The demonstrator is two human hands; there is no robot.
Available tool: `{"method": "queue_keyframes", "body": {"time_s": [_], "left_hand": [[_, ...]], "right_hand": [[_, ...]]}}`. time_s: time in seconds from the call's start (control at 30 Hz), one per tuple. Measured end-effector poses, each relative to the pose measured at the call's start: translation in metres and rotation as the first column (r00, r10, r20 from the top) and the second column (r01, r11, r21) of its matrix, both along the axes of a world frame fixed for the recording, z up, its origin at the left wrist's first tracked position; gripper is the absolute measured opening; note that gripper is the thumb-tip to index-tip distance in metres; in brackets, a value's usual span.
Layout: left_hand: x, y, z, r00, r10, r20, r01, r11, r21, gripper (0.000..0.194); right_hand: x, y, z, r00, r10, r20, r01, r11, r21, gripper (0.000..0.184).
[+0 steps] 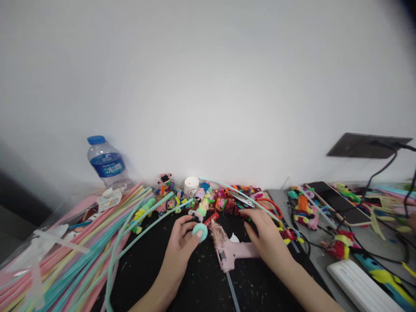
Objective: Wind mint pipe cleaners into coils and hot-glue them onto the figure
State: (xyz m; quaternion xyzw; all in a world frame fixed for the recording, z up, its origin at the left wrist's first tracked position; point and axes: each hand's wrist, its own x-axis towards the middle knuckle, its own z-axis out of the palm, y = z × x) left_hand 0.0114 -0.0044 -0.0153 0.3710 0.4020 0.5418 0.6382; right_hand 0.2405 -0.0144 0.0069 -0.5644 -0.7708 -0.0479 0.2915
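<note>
My left hand (181, 242) pinches a mint-green round disc (199, 232), fuzzy like coiled pipe cleaner, between thumb and fingers. On the black mat, a pink glue gun (229, 252) lies on its side, its nozzle end crusted brown and a glue stick (232, 290) trailing from the back. My right hand (264, 236) is over the end of its handle, thumb and forefinger apart. Just beyond those fingertips are scissors (243, 199) with red-orange handles. A mint-green pipe cleaner (232, 187) crosses above the scissors. Near the nozzle sits a small red stick-like piece (212, 219).
Long pastel pipe cleaners (94, 242) spread over the left side, by a water bottle (108, 164). Small fuzzy figures (203, 199) and a white paper cup (191, 185) line the wall. At right are a phone (338, 203), a white power bank (360, 286), cables and a wall socket (360, 145).
</note>
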Motion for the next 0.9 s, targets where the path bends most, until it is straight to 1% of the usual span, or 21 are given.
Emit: {"method": "queue_keyframes", "body": {"time_s": [0.03,0.1,0.23,0.3,0.4,0.5,0.6,0.73,0.8,0.9], "left_hand": [[0.000,0.000,0.000,1.000,-0.004,0.003,0.004,1.000,-0.006,0.042],[-0.001,-0.001,0.001,1.000,-0.012,0.010,0.013,1.000,-0.020,0.039],[-0.001,-0.003,0.003,0.999,-0.027,0.018,0.028,0.999,-0.031,0.034],[-0.001,-0.003,0.005,0.999,-0.033,0.018,0.034,0.999,-0.031,0.033],[0.000,-0.002,0.007,0.999,-0.040,0.024,0.041,0.999,-0.033,0.033],[0.000,-0.003,0.011,0.999,-0.038,0.031,0.039,0.999,-0.038,0.033],[0.001,-0.006,0.017,0.999,-0.042,0.028,0.043,0.998,-0.037,0.031],[0.001,-0.011,0.023,0.997,-0.073,0.005,0.073,0.997,-0.017,0.025],[0.000,-0.011,0.023,0.994,-0.106,-0.006,0.106,0.994,-0.009,0.020],[-0.002,-0.008,0.019,0.991,-0.129,-0.034,0.129,0.992,-0.007,0.015]], "right_hand": [[0.001,0.007,0.003,0.999,-0.029,0.035,0.028,0.999,0.026,0.026],[0.004,0.023,0.006,0.996,-0.078,0.049,0.076,0.996,0.045,0.029],[0.014,0.053,0.002,0.984,-0.170,0.055,0.165,0.983,0.082,0.031],[0.016,0.062,-0.002,0.981,-0.189,0.047,0.183,0.978,0.098,0.029],[0.015,0.066,-0.006,0.984,-0.179,0.025,0.175,0.978,0.111,0.026],[0.012,0.063,-0.004,0.989,-0.150,-0.014,0.151,0.981,0.122,0.025],[0.010,0.053,0.001,0.988,-0.134,-0.071,0.144,0.978,0.149,0.021],[0.004,0.029,0.004,0.982,-0.131,-0.136,0.154,0.973,0.172,0.020],[0.000,0.015,0.004,0.984,-0.107,-0.142,0.130,0.977,0.168,0.018],[-0.004,-0.001,0.002,0.989,-0.061,-0.136,0.081,0.986,0.147,0.022]]}}
